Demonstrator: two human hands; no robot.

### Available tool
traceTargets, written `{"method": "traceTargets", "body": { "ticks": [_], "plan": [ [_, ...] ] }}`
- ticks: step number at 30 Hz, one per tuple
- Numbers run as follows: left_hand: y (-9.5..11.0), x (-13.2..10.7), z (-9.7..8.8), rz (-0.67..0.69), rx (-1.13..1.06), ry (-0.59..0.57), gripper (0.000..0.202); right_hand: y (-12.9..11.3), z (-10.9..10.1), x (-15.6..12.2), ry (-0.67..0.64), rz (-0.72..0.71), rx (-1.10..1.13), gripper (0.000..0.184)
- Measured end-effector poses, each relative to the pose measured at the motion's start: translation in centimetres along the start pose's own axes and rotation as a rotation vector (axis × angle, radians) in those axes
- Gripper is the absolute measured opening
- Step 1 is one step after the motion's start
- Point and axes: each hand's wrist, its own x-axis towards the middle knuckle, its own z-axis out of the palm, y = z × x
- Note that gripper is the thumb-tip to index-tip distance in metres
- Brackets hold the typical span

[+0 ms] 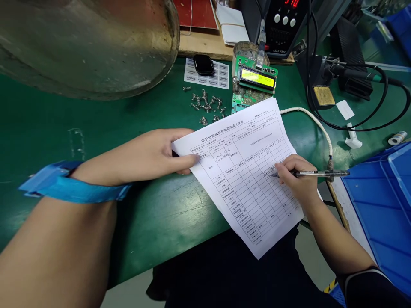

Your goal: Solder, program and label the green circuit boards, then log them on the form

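Observation:
A printed form with a table and some handwriting lies tilted over the front edge of the green bench. My left hand grips its upper left edge, thumb on top and fingers underneath. In my right hand is a clear-barrelled pen, its tip at a cell in the right half of the table. Just beyond the sheet sits a green circuit board with a lit yellow-green display. The paper's top edge covers part of the board assembly.
Several small springs lie beyond the form, near a smartwatch on a label sheet. A round magnifier-like disc hangs upper left. A soldering station, soldering iron and blue bin occupy the right.

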Motion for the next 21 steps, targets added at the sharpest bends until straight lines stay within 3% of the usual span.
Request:
{"method": "traceTargets", "body": {
  "ticks": [21],
  "plan": [
    [-0.07,-0.02,0.01,0.014,-0.018,0.025,0.065,0.08,0.04,0.02,0.01,-0.019,-0.008,0.034]
  ]
}}
